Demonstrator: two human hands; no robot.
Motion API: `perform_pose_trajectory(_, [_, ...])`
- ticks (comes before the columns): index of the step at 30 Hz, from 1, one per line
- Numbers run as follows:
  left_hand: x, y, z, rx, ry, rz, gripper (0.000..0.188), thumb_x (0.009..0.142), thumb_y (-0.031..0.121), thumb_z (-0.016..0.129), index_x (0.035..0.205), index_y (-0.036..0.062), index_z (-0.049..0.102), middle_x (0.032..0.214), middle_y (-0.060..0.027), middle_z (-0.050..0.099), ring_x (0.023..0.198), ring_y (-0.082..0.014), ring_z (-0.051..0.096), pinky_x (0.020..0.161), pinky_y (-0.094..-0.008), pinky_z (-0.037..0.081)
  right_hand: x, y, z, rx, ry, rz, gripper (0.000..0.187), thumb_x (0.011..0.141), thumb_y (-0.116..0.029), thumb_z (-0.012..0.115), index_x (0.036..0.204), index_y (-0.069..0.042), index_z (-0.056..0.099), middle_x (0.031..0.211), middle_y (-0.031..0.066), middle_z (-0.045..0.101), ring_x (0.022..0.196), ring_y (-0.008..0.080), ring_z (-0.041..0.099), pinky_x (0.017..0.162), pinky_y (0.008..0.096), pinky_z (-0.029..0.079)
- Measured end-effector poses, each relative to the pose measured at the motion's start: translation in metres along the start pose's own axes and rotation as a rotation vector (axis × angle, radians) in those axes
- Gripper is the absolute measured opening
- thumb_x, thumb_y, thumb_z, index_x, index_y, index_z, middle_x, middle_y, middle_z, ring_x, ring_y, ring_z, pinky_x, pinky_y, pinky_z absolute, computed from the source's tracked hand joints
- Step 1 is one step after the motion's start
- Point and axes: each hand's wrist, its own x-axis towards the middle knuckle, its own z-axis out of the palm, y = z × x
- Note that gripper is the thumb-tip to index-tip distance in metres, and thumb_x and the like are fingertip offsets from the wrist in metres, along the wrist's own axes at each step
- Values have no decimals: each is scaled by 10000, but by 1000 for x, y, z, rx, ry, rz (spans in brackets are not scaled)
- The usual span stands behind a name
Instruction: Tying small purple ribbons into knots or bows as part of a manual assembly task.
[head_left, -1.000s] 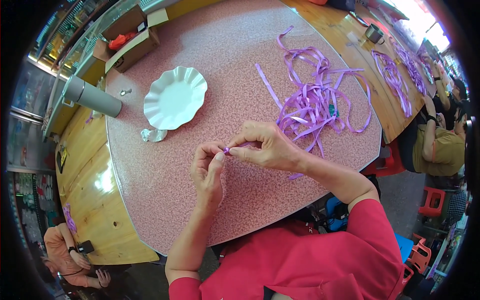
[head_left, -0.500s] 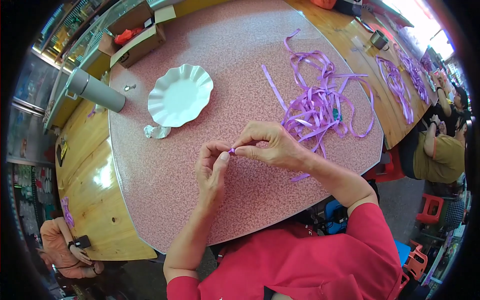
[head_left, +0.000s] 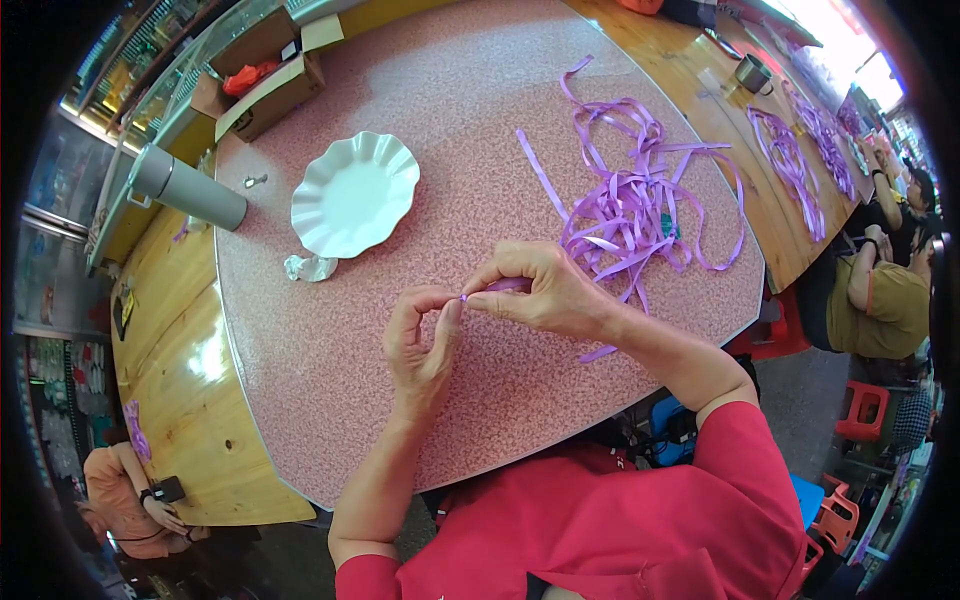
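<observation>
a small purple ribbon bit [head_left: 463, 298] is up between the two hands, over the near part of the pink table [head_left: 330, 400]. the left hand [head_left: 420, 345] pinches it with thumb and pointer finger. the right hand [head_left: 540, 290] pinches it too, from the other side, with its fingertips pressed together. a flat purple strip [head_left: 510, 285] shows in the gap of the right hand; i can't tell where it ends. the bit looks bunched up small, so some of it seems to be worked, but the fingers hide its shape. lots of ribbon is left in a loose, messy purple pile [head_left: 625, 205] past the right hand. farther out, a white wavy plate [head_left: 355, 195] sits beside a crumpled white scrap [head_left: 310, 268]. near the table's left edge lies a gray flask [head_left: 195, 190], with an open cardboard box [head_left: 275, 105] beyond it.
</observation>
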Motion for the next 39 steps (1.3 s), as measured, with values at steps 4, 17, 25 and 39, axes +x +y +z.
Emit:
perform_pose_trajectory(4, [0,1,1,44,8,8,57,926,45,662,966,19,630,937,-79,632,879,-166,598,814,-292,474,0,4,1,-33,-10,-38,165,839,-135,770,988,-66,752,750,42,602,692,130,553,604,288,419])
perform_pose_trajectory(17, [-2,-2,-1,87,5,-53,62,931,56,666,924,10,625,875,-78,632,791,-155,597,711,-275,477,2,7,5,-218,46,-302,155,841,-95,745,983,-34,728,906,96,681,806,244,650,659,336,495])
perform_pose_trajectory(25, [-3,1,-1,142,-69,-14,70,963,73,635,964,3,624,928,-47,620,886,-114,564,809,-246,449,-7,-10,11,-139,10,-28,151,852,-44,702,998,-9,713,900,118,678,763,197,644,615,309,480])
perform_pose_trajectory(39, [2,11,-1,-241,-87,-265,144,1007,149,580,1078,25,592,974,-34,613,916,-87,564,784,-247,460,2,6,0,87,-6,181,218,876,-204,729,954,-1,730,807,106,715,746,121,645,665,309,509])
